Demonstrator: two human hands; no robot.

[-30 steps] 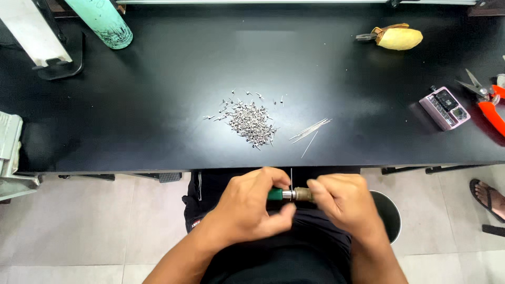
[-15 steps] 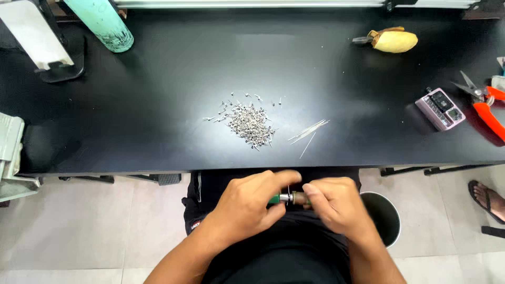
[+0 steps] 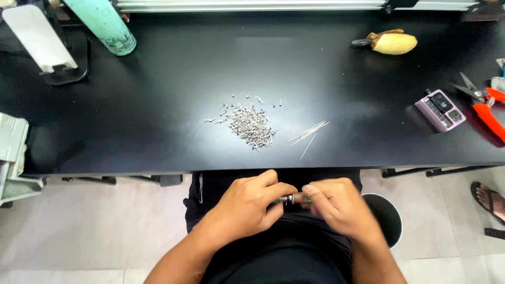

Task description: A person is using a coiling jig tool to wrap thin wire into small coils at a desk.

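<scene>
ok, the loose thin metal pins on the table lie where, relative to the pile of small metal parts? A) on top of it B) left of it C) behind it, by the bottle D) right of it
D: the thin metal pins lie just right of the pile of small metal parts, apart from it.

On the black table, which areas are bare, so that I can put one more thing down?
The table is bare between the teal bottle and the yellow-handled tool, and left of the pile of small metal pieces. It is crowded at the right edge: pink device, red-handled cutters. Thin pins lie beside the pile.
</scene>
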